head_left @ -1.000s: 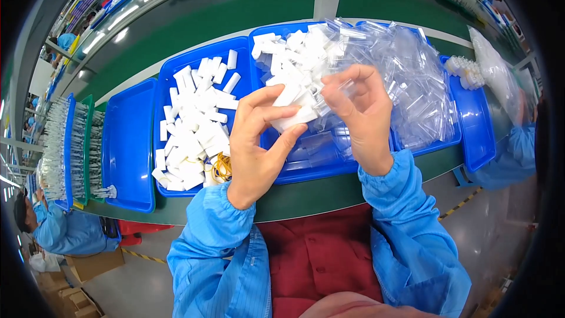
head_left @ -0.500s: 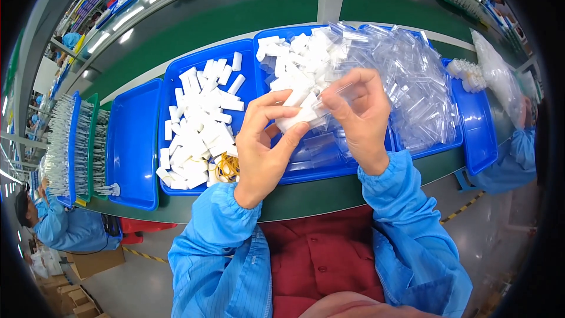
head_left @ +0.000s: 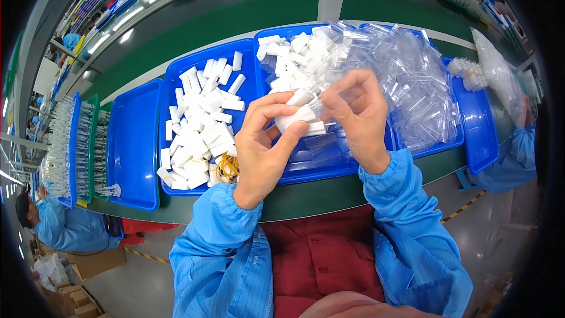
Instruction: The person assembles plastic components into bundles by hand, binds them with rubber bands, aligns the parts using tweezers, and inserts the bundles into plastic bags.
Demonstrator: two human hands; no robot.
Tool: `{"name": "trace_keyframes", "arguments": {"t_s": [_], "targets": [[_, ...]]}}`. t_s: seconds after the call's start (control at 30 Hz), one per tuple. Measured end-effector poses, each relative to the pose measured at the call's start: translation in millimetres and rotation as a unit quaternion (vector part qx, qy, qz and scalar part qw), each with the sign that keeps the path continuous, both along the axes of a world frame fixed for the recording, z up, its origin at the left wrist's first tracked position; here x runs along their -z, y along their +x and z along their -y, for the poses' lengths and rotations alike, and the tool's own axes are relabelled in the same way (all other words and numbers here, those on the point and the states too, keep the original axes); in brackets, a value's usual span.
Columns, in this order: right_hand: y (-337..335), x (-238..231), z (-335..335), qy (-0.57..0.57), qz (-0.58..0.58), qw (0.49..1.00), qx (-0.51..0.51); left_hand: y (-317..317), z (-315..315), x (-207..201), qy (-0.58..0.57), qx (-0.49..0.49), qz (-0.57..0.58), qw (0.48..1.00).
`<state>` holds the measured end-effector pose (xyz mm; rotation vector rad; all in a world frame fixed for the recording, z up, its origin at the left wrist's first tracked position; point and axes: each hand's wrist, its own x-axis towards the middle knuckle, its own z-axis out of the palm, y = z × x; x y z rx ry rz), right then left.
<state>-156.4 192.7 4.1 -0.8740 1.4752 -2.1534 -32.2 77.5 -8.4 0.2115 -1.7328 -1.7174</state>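
Note:
My left hand (head_left: 261,148) is closed, with a small white rectangular block (head_left: 296,119) between thumb and fingers. Close to its right, my right hand (head_left: 363,123) pinches a clear plastic sleeve (head_left: 348,93) between thumb and forefinger. The sleeve's near end meets the white block, though I cannot tell whether the block is inside it. Behind my hands, a blue tray (head_left: 321,175) carries white blocks (head_left: 288,58) and clear sleeves. Left of it, more white blocks (head_left: 197,121) lie loose in another blue tray (head_left: 250,76), with yellow rubber bands (head_left: 227,168) near its front.
Clear sleeves (head_left: 421,94) are heaped in a blue tray on the right, beside a narrower blue tray (head_left: 478,123). A bare blue tray (head_left: 134,141) stands left, next to upright racks of thin parts (head_left: 62,147). Co-workers in blue sit at both sides.
My right hand has shifted slightly left, bringing the clear sleeve nearer the white block. My left hand keeps its hold almost unmoved.

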Motion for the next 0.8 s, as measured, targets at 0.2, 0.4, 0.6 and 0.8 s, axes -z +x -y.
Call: {"name": "trace_keyframes", "arguments": {"t_s": [0.2,0.4,0.6,0.8], "targets": [[4,9,3,-0.028,-0.112,0.991,0.063,-1,-3,3,-0.088,-0.040,-0.019,0.995],[4,8,1,-0.033,-0.106,0.991,0.069,2,-1,-1,-0.027,-0.003,0.003,1.000],[6,11,-1,-0.043,-0.095,0.993,0.062,0,-4,-2,-0.033,-0.006,-0.004,0.999],[5,13,1,-0.063,-0.115,0.989,0.070,-1,0,2,-0.096,-0.027,0.003,0.995]]}}
